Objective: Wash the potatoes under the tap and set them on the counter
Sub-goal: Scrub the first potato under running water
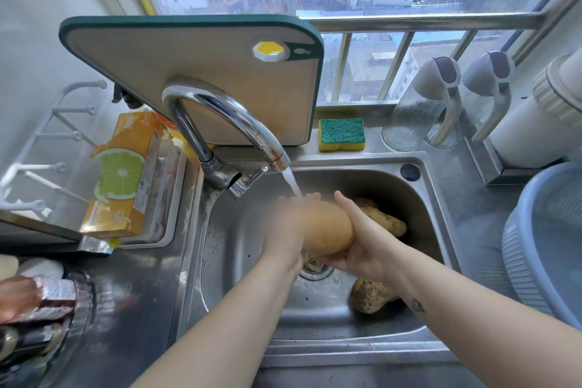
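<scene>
While tap (pixel 220 123) runs, I log left to right: orange box (pixel 122 173) far left of sink (pixel 233 246); left hand (pixel 283 230), blurred, fingers wrapped over left end of potato (pixel 327 227), held in stream above sink; right hand (pixel 362 249) fingers grasping potato's right end from below; second potato (pixel 385 219) behind right hand, far right in sink; third potato (pixel 371 296) near right, under right wrist.

A cutting board (pixel 189 79) leans upright beside a sponge (pixel 342 133) and 2 glass bottles (pixel 415 120).

Bare forearms forward and converging, blurred left hand (pixel 285 227) and right hand (pixel 362 249) both around one potato (pixel 327 225)
</scene>
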`<action>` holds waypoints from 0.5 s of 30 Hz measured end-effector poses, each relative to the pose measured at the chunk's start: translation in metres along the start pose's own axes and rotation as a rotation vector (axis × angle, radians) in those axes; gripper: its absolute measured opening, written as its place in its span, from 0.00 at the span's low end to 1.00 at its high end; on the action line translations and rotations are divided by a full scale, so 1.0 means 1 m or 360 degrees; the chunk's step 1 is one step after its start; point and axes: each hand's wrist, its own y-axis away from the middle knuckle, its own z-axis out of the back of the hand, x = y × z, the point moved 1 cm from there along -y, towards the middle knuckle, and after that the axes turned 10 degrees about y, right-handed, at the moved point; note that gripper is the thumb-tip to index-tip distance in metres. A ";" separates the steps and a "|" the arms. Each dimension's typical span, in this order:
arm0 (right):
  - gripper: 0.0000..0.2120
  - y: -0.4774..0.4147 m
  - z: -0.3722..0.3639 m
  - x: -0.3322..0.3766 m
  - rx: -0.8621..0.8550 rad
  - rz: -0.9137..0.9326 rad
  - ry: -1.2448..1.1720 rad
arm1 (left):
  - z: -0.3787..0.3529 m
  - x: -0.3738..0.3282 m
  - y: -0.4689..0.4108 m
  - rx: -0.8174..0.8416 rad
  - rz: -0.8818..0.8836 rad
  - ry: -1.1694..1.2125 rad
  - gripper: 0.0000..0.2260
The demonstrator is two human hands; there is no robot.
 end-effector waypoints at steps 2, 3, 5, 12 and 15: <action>0.29 -0.002 0.001 -0.004 -0.0045 0.0034 -0.0138 | -0.003 -0.003 -0.001 0.0022 0.0124 -0.0011 0.15; 0.27 -0.003 0.001 -0.005 -0.0076 0.0069 -0.0175 | -0.003 -0.004 -0.001 0.0019 0.0194 -0.0032 0.16; 0.20 -0.002 0.000 -0.005 -0.0136 0.0189 -0.0138 | -0.001 -0.005 -0.002 0.0002 0.0321 -0.0117 0.17; 0.23 -0.008 -0.005 0.001 -0.0295 0.0517 0.0036 | -0.002 -0.014 0.001 0.0248 0.0323 -0.0349 0.17; 0.16 -0.005 -0.009 0.007 -0.0233 0.0515 -0.0019 | 0.002 -0.012 0.005 0.0475 0.0124 -0.0224 0.19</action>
